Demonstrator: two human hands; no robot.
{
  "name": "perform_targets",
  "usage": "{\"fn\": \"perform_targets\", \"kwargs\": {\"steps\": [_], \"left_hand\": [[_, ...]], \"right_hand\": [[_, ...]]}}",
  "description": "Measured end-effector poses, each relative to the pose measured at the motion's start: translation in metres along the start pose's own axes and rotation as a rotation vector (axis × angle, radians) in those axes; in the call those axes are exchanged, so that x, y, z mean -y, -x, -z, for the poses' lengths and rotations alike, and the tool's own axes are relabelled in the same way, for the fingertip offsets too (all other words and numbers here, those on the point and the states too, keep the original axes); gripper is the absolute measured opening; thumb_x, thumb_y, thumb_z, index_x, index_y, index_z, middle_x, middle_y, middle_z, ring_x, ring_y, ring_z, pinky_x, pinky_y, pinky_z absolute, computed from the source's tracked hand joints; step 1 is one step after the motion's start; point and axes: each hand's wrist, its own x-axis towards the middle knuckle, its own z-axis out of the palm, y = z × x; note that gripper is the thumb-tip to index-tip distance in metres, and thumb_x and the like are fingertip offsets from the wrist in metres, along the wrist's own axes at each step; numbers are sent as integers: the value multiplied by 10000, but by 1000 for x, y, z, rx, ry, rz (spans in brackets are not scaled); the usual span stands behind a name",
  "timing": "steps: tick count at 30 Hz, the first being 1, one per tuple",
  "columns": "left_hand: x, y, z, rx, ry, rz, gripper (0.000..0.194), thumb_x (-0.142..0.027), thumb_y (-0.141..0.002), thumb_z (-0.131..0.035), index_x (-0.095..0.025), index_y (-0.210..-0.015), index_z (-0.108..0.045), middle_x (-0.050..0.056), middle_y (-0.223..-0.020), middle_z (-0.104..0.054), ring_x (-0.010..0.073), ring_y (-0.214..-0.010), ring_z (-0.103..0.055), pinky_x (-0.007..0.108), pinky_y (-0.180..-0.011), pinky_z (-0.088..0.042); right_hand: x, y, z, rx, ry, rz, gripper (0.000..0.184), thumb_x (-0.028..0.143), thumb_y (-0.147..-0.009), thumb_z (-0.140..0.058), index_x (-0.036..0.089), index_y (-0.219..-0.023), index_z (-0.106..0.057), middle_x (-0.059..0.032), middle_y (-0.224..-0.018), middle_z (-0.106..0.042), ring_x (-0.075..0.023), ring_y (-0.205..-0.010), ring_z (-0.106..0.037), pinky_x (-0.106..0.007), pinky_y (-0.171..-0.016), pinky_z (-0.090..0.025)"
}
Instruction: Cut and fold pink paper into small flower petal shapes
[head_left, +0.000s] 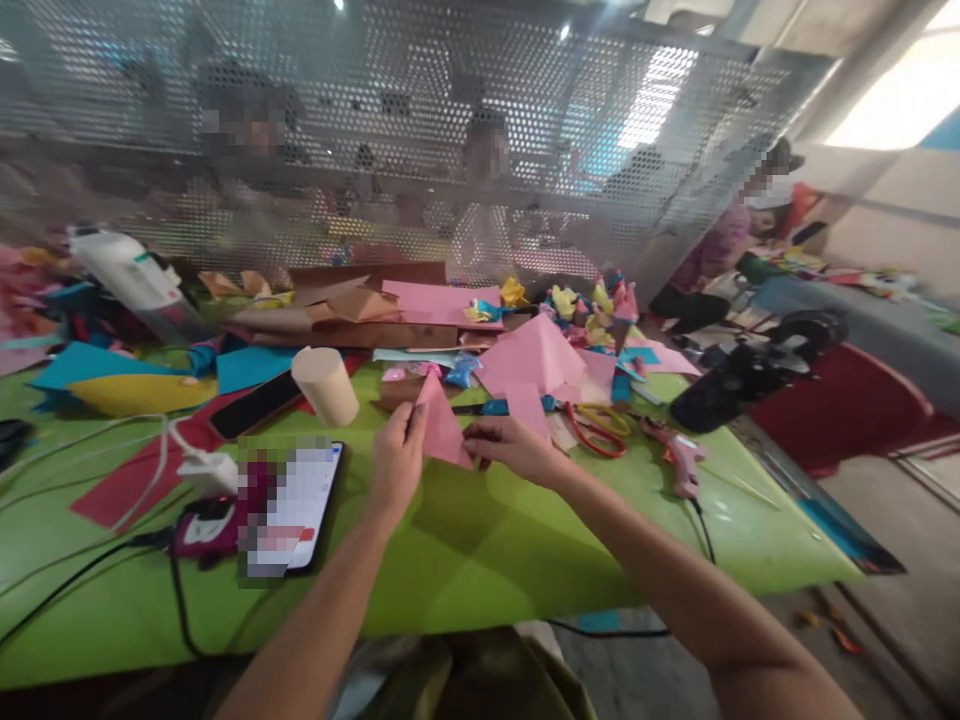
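Note:
A small folded piece of pink paper (pixel 442 428) is held up between both my hands over the green table sheet (pixel 465 550). My left hand (pixel 396 462) pinches its left edge with closed fingers. My right hand (pixel 508 446) grips its lower right corner, fingers closed on it. A phone (pixel 296 508) lies flat to the left of my left hand. Scissors with red and yellow handles (pixel 600 428) lie just right of my right hand.
A pink glue gun (pixel 679 458) lies at the right, its cord running off the edge. A beige paper tube (pixel 325 385), a white bottle (pixel 131 270), cables and many coloured paper sheets crowd the table. Other people sit behind a perforated screen (pixel 420 120).

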Motion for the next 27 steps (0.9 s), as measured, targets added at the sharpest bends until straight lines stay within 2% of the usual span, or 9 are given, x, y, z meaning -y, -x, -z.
{"fn": "perform_targets", "kwargs": {"steps": [3, 5, 7, 9, 14, 18, 21, 25, 27], "left_hand": [[-1, -1, 2, -22, 25, -46, 343, -441, -913, -424, -218, -651, -421, -43, -562, -416, 132, -553, -416, 254, -552, -322], [-2, -1, 3, -23, 58, -57, 351, -456, -919, -417, -219, -661, -433, -41, -566, -424, 134, -555, -418, 253, -548, -331], [-3, 0, 3, -16, 86, -62, 356, -463, -922, -423, -218, -663, -437, -41, -569, -430, 134, -557, -422, 251, -546, -339], [-3, 1, 2, -6, 110, -70, 357, -458, -922, -430, -218, -658, -434, -41, -567, -431, 134, -557, -428, 250, -544, -341], [-2, 3, -1, 51, 156, -82, 326, -440, -916, -436, -217, -678, -454, -36, -579, -450, 135, -559, -455, 251, -548, -344], [-1, 3, -1, 74, 172, -77, 326, -442, -916, -430, -218, -681, -456, -35, -580, -435, 135, -571, -453, 246, -554, -346], [-1, 4, -1, 88, 198, -70, 333, -459, -913, -431, -218, -683, -446, -37, -583, -421, 133, -569, -424, 245, -547, -328], [0, 5, -2, 102, 232, -65, 352, -467, -914, -431, -216, -668, -416, -43, -591, -391, 126, -573, -400, 246, -551, -306], [0, 6, -3, 110, 248, -64, 355, -470, -914, -433, -214, -668, -415, -44, -597, -391, 124, -580, -402, 245, -557, -306]], "right_hand": [[-2, 18, 32, -238, 354, 2, 196, 312, -876, -538, 204, -953, -682, -20, -802, -699, -156, -694, -642, -263, -656, -477], [-8, 35, 59, -411, 572, 1, 215, 265, -898, -499, 214, -989, -686, -46, -950, -725, -187, -842, -667, -277, -735, -478], [-17, 52, 83, -494, 844, -135, 233, 246, -897, -508, 231, -1052, -680, -65, -1092, -713, -221, -952, -657, -289, -773, -463], [-28, 65, 99, -481, 1062, -351, 275, 255, -905, -501, 209, -1123, -661, -108, -1118, -699, -251, -969, -649, -301, -749, -449], [-42, 68, 100, -453, 1129, -387, 382, 310, -902, -528, 176, -1256, -580, -149, -1169, -665, -271, -1010, -634, -305, -760, -434], [-37, 67, 96, -472, 1201, -417, 462, 327, -878, -530, 213, -1325, -528, -146, -1138, -643, -264, -890, -662, -300, -659, -422], [-32, 77, 104, -504, 1225, -417, 506, 309, -864, -520, 247, -1367, -516, -130, -1081, -656, -263, -851, -669, -299, -625, -421], [-34, 100, 121, -666, 1052, -369, 497, 395, -831, -561, 265, -1309, -594, -93, -1023, -702, -266, -858, -667, -317, -651, -477], [-35, 110, 120, -652, 833, -261, 517, 436, -811, -600, 263, -1298, -604, -71, -984, -710, -252, -855, -662, -317, -664, -509]]}}
